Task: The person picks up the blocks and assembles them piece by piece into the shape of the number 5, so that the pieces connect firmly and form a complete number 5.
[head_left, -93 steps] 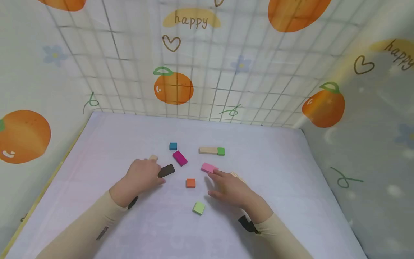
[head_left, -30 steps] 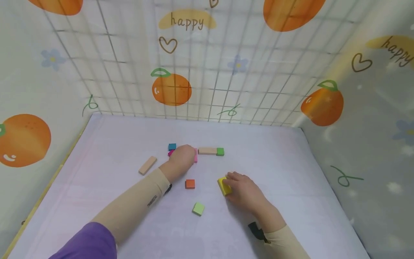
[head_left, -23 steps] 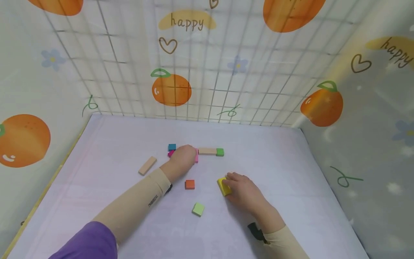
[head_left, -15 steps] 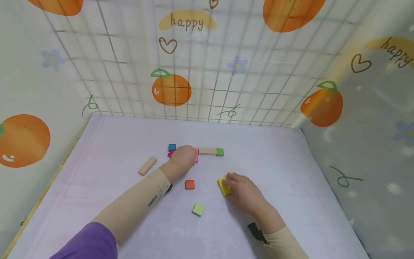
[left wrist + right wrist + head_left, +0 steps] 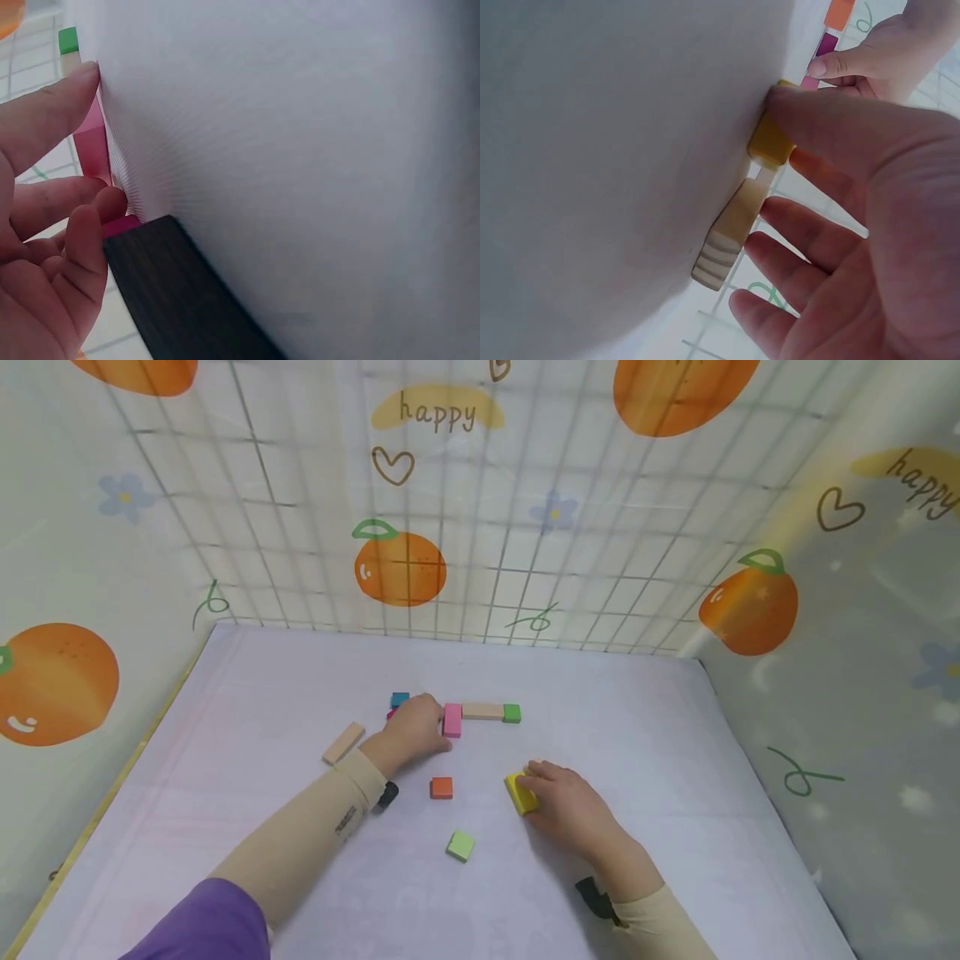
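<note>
My left hand [image 5: 408, 731] is just left of a pink block [image 5: 452, 720], with a gap between it and the fingers. In the left wrist view its thumb and fingers are spread, near the pink block [image 5: 91, 146]. A natural wood block [image 5: 483, 712] and a green block [image 5: 512, 713] continue in a row to the right of the pink one. My right hand [image 5: 573, 806] pinches a yellow block [image 5: 520, 793] between thumb and index finger. In the right wrist view, a grooved wood block [image 5: 727, 236] lies beside its other, extended fingers.
A blue block [image 5: 401, 700] and a magenta block [image 5: 121, 226] are partly behind the left hand. A dark block [image 5: 187, 292] lies close to it. Also on the table are a plain wood block [image 5: 343, 743], an orange block [image 5: 442, 788] and a light green block [image 5: 461, 846].
Since three seconds ago, the pink block has moved to the wood block's left end and my right hand has taken hold of the yellow block. Just now, my left hand let go and drew back leftward.
</note>
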`<state>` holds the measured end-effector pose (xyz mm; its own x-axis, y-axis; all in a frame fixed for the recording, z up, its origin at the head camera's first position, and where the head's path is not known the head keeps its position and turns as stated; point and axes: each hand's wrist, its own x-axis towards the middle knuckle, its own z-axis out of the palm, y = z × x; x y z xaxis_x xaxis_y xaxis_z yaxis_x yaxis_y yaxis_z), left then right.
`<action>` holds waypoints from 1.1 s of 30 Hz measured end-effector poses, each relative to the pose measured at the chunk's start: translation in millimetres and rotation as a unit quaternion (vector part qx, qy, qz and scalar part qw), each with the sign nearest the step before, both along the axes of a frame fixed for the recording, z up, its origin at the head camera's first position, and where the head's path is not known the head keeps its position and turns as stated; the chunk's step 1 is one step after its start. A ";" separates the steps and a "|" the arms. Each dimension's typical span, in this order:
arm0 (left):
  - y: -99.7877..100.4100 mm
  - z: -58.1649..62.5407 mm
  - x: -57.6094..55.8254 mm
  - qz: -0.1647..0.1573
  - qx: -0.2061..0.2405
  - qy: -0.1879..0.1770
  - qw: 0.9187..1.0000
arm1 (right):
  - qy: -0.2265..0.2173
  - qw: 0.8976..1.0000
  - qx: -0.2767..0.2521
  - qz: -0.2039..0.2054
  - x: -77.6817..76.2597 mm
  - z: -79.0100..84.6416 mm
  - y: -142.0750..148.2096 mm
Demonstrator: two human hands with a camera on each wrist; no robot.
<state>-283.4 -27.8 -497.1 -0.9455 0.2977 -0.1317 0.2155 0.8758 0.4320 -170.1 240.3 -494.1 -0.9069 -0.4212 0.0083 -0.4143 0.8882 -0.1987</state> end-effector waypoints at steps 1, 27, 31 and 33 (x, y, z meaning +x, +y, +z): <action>-0.3 0.9 0.2 0.000 0.002 -0.006 1.000 | -0.002 1.000 0.001 -0.001 0.1 -0.2 0.1; -1.4 11.7 -2.2 -0.016 -0.027 -0.038 0.999 | -0.008 1.000 0.007 -0.009 1.3 0.6 -1.4; -0.5 13.9 -1.0 -0.020 -0.037 -0.034 0.999 | -0.011 1.000 0.004 -0.010 1.7 1.3 -1.6; 0.0 15.7 -0.1 -0.021 -0.040 -0.033 0.998 | -0.013 1.000 0.004 -0.012 1.6 1.4 -1.3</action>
